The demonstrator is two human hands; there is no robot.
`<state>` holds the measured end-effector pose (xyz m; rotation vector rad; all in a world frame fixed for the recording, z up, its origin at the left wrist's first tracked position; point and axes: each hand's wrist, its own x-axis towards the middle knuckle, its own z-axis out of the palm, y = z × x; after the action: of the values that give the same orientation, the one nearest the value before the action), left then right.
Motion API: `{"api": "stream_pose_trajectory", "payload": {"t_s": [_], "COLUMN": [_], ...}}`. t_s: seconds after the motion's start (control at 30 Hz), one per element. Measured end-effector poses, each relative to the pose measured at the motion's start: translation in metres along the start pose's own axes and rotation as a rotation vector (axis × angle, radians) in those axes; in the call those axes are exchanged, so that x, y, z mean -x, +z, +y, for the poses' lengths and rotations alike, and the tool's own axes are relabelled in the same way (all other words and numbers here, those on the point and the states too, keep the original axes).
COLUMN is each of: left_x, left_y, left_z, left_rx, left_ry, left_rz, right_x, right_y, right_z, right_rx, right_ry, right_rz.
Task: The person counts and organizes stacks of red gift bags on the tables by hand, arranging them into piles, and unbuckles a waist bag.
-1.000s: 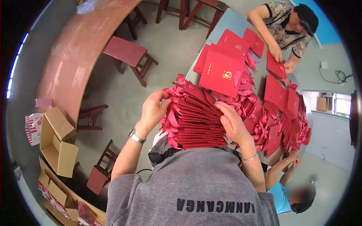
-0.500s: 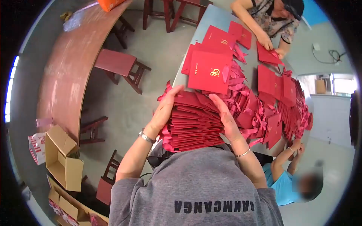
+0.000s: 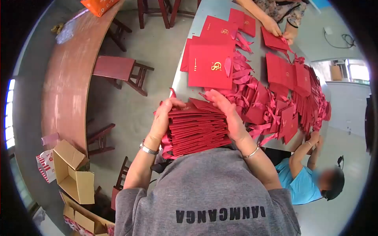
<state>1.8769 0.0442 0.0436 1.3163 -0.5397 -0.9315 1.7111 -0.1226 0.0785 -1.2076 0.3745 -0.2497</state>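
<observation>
While the left hand [image 3: 162, 118] curves loosely against its left side and the right hand [image 3: 233, 120] lies flattened along its right, 1 stack of red bags [image 3: 199, 134], too tightly packed to count, sits mid-frame. Upper centre, at least 4 flat bags [image 3: 208, 72] overlap on the counter [image 3: 210, 8]; 2 co-workers [image 3: 302, 185] appear at right.

Black capitals reading "BANMCANGA" run upside down across the gray shirt [image 3: 206, 183] of the person wearing the camera. A gold monogram that looks like "GS" stands on the large red bag [image 3: 208, 65], whose small side print, like the orange bag's [image 3: 99, 5] white characters, is illegible.
</observation>
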Motion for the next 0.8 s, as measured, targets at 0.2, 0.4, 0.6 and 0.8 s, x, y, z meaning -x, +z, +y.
{"api": "stream_pose_trajectory", "payload": {"t_s": [0.2, 0.4, 0.6, 0.8], "left_x": [-0.003, 0.001, -0.007, -0.007], "left_y": [-0.002, -0.008, -0.018, -0.017], "left_z": [-0.013, -0.015, -0.005, 0.001], "left_rx": [-0.001, 0.122, 0.244, 0.088], "left_ry": [0.125, 0.136, 0.016, 0.066], "left_rz": [0.181, 0.118, 0.02, -0.026], "right_x": [-0.002, 0.025, 0.019, 0.02], "right_y": [-0.007, -0.008, -0.012, -0.011], "right_z": [0.007, 0.008, 0.003, 0.007], "right_rx": [-0.117, 0.134, 0.349, 0.327], "right_ry": [0.029, -0.027, -0.089, -0.201], "right_rz": [0.144, 0.214, 0.147, 0.038]}}
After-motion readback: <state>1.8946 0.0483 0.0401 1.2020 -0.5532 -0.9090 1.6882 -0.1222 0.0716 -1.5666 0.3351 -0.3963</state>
